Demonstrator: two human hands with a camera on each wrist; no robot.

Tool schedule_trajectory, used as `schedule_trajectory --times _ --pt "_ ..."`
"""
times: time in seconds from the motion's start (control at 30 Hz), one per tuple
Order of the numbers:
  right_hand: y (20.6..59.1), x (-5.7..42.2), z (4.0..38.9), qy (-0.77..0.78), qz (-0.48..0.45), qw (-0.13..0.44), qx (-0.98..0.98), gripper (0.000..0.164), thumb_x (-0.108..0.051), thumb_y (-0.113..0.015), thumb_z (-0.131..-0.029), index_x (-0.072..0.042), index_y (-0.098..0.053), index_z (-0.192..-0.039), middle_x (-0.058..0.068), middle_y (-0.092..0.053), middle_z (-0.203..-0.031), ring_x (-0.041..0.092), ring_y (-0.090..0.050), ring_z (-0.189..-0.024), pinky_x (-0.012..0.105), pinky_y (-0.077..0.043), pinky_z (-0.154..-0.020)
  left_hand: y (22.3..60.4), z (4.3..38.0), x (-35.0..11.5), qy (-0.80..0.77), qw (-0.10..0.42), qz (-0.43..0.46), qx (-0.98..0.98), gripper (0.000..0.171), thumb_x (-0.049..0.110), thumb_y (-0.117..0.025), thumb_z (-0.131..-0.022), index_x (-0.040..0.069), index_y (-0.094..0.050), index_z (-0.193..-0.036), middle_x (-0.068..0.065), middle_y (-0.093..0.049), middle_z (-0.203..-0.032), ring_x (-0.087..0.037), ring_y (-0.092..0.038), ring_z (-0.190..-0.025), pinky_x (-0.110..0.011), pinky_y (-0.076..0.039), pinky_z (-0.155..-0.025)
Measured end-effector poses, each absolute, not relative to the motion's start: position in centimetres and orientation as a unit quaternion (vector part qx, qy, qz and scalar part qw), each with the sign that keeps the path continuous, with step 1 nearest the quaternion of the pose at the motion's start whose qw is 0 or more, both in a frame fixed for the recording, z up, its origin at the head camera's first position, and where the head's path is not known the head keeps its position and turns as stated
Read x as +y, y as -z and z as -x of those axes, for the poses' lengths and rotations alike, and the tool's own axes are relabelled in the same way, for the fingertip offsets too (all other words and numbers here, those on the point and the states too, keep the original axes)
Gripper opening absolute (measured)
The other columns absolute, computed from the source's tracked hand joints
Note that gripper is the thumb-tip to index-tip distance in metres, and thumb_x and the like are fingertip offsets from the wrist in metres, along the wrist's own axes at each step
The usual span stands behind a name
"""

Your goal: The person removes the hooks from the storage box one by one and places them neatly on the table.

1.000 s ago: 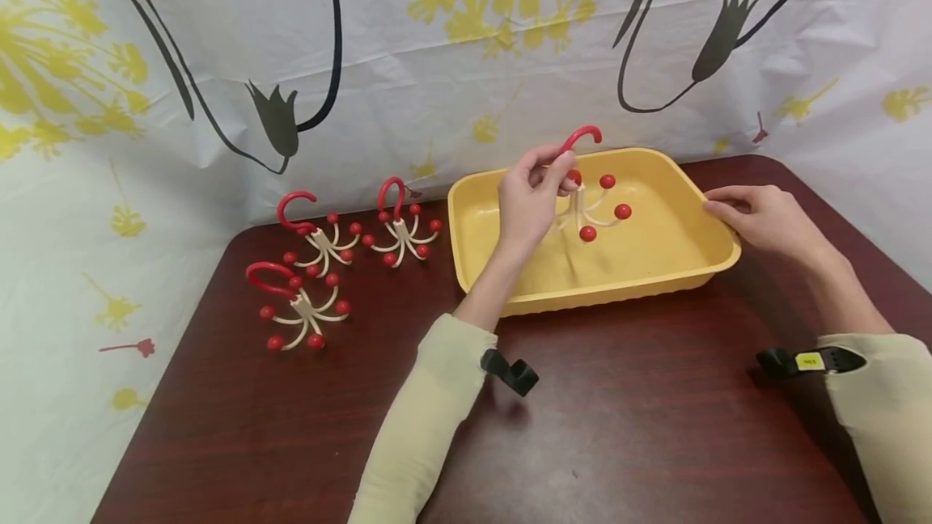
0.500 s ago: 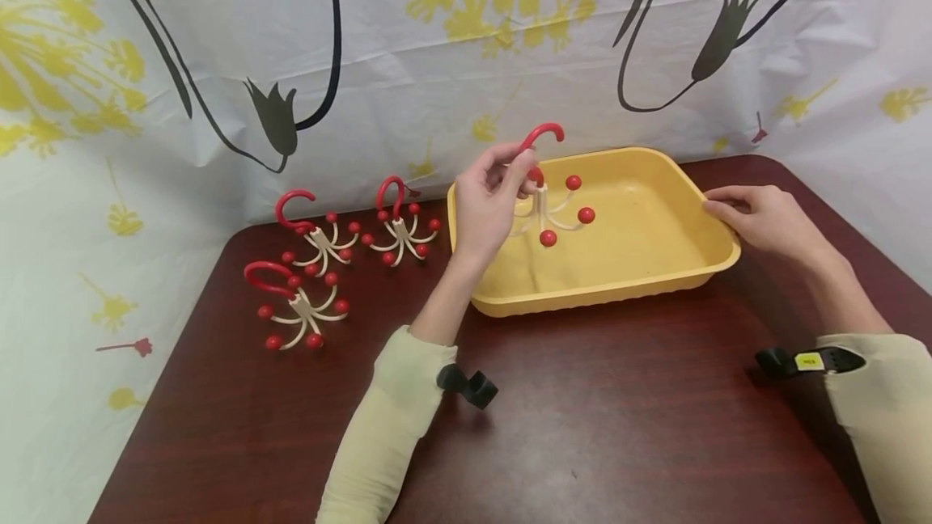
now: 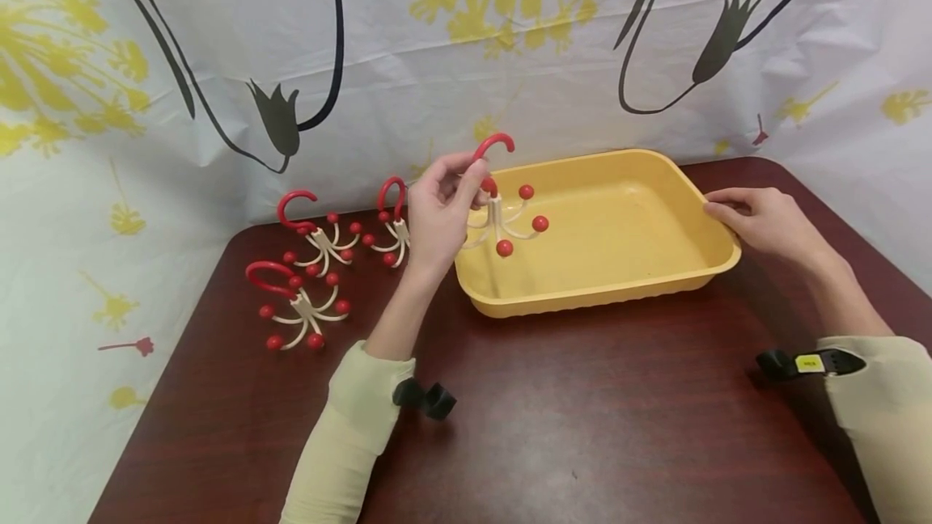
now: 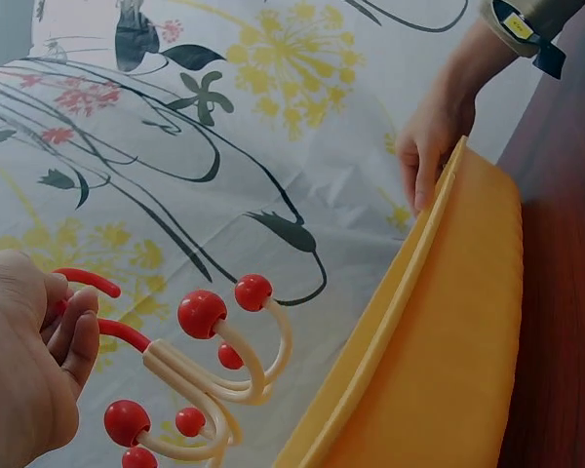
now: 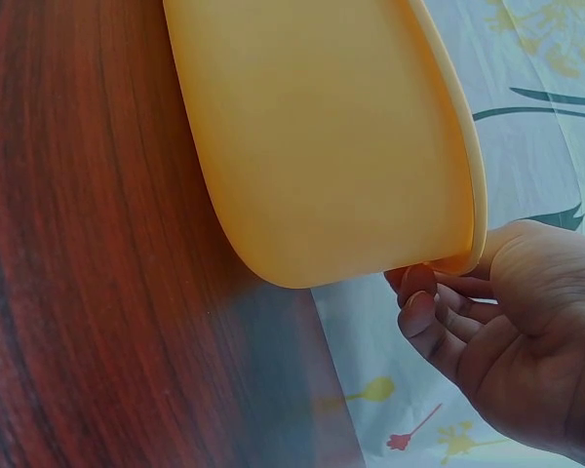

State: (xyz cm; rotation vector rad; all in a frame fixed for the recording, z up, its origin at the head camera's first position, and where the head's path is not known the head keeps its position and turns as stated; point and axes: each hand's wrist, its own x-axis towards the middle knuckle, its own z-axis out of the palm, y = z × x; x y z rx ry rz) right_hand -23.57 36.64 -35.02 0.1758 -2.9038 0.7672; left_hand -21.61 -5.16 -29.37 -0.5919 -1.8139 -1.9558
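My left hand (image 3: 439, 221) pinches the red hook of a multi-arm hanger (image 3: 496, 213), which hangs upright over the left end of a yellow tray (image 3: 590, 265). This hanger has cream arms tipped with red balls. In the left wrist view, the held hanger (image 4: 164, 361) is apart from the tray's side (image 4: 448, 322). My right hand (image 3: 775, 225) grips the tray's right rim; in the right wrist view its fingertips (image 5: 419, 310) curl under that edge. Some arms of the held hanger are hidden behind my left hand.
Left of the tray, three more hangers stand on the dark wooden table (image 3: 582, 419): a back-left one (image 3: 320, 242), a front-left one (image 3: 304, 310), and one (image 3: 400, 226) partly covered by my left hand. A patterned cloth (image 3: 473, 87) hangs behind the table.
My left hand has carried the hanger leftward from the middle of the tray to its left end, now overlapping the nearest standing hanger. The right hand and tray have stayed in place.
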Motion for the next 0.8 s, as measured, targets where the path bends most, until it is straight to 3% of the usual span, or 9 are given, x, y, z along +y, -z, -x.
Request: schedule_trajectory --times 0.33,0.4,0.6,0.8 --pt "35.1 36.7 23.6 -0.261 -0.055 0.057 -0.962 0.050 -0.040 -0.060 -0.102 0.003 -0.066 -0.125 0.025 -0.068 -0.107 0.015 -0.053 -0.075 0.025 -0.041 -0.059 29.9 21.1 -7.8 0.682 0.231 0.204 -0.664 0.023 0.012 -0.068 -0.098 -0.007 -0.066 -0.111 -0.032 -0.064 -0.094 -0.017 -0.058 -0.066 -0.023 -0.053 -0.063" --pt "35.1 36.7 23.7 -0.261 -0.054 0.056 -0.962 0.050 -0.040 -0.060 -0.102 0.003 -0.066 -0.125 0.025 -0.068 -0.107 0.014 -0.053 -0.075 0.024 -0.041 -0.059 29.9 20.9 -8.2 0.682 0.232 0.199 -0.665 0.023 0.012 -0.069 -0.097 -0.006 -0.066 -0.110 -0.030 -0.065 -0.091 -0.018 -0.058 -0.065 -0.022 -0.051 -0.057" --pt "35.1 36.8 23.6 -0.260 -0.055 0.060 -0.962 0.049 -0.040 -0.060 -0.102 0.003 -0.067 -0.125 0.024 -0.068 -0.105 0.013 -0.053 -0.074 0.024 -0.041 -0.059 29.6 20.3 -9.4 0.680 0.232 0.193 -0.668 0.022 0.012 -0.068 -0.098 -0.006 -0.065 -0.110 -0.031 -0.066 -0.095 -0.020 -0.057 -0.065 -0.026 -0.052 -0.060" --pt "35.0 36.8 23.6 -0.261 -0.054 0.057 -0.962 0.050 -0.040 -0.060 -0.102 0.003 -0.066 -0.125 0.025 -0.068 -0.108 0.012 -0.053 -0.075 0.023 -0.041 -0.060 29.7 19.8 -10.6 0.669 0.244 0.189 -0.676 0.021 0.012 -0.068 -0.098 -0.006 -0.065 -0.108 -0.022 -0.068 -0.093 -0.018 -0.057 -0.064 -0.025 -0.051 -0.060"
